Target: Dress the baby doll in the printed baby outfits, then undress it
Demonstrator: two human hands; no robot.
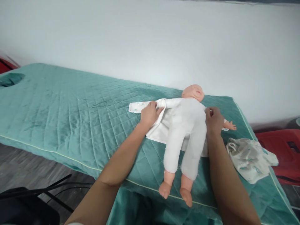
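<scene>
A white wall [150, 40] fills the top of the view, and below it a bed [70, 118] with a quilted green cover runs from far left to near right. A doll [185, 134] lies face up near the bed's right end, its long axis running from the head at the far side to the bare feet at the near edge, tilted a little leftward toward the feet. It rests on an open white garment [159, 128], one sleeve spread flat to the left. A crumpled cloth [249, 159] lies just right of the doll, near the bed's edge.

The left hand [150, 114] is closed on the garment's edge beside the doll's left flank, pinching the fabric. The right hand [213, 120] rests at the doll's other side, by the shoulder, fingers curled on something I cannot make out. Both hands flank the torso, about equally near it.
</scene>
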